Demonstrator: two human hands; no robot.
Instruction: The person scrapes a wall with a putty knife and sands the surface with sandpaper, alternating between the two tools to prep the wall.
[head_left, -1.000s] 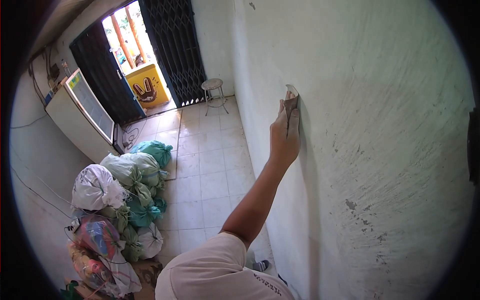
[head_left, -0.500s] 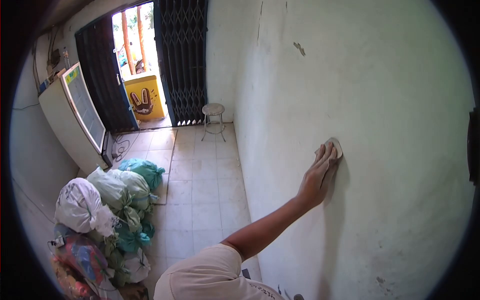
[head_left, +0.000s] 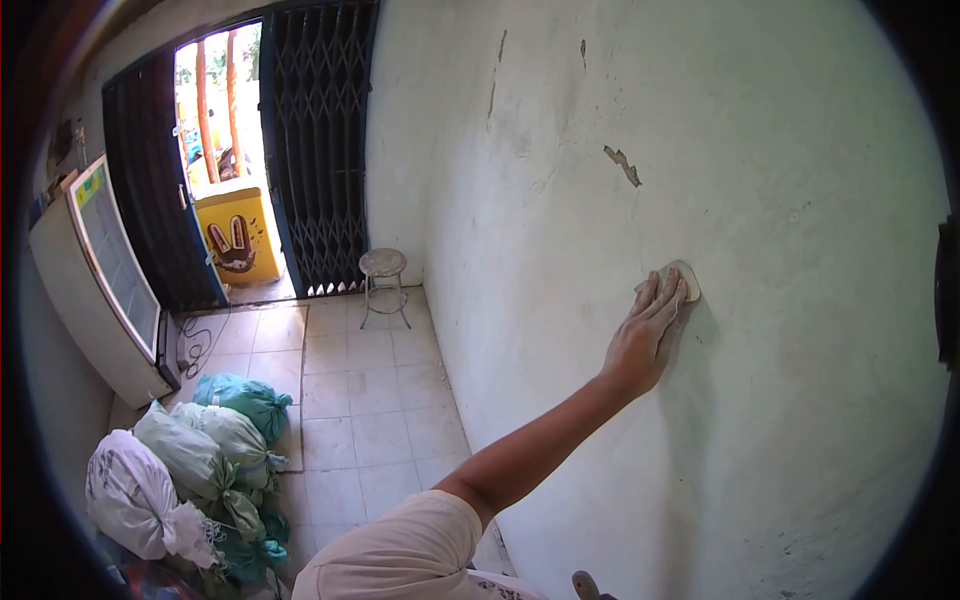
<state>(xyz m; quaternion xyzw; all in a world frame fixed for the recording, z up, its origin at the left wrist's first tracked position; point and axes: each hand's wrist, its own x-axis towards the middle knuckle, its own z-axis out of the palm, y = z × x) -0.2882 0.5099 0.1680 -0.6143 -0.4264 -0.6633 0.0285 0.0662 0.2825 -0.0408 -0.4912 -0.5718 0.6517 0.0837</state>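
My left hand is pressed to the pale green wall, arm stretched out and fingers together pointing up. Under the fingers is a pale, flat piece with a rounded edge, held against the plaster; its exact kind I cannot tell. Pale dust coats the fingers. Above the hand, the wall has a chipped patch and thin cracks. My right hand is out of view. At the bottom edge, a brown rounded handle end pokes up beside my shirt.
Tied sacks are piled on the tiled floor at lower left. A round stool stands near the far corner. At the left is a glass-door fridge, beside a folding metal gate and a doorway with a yellow box.
The view has shifted, so the doorway, stool and sacks sit farther left and lower. My left hand stays against the wall with the pale piece, now nearer below the chipped patch.
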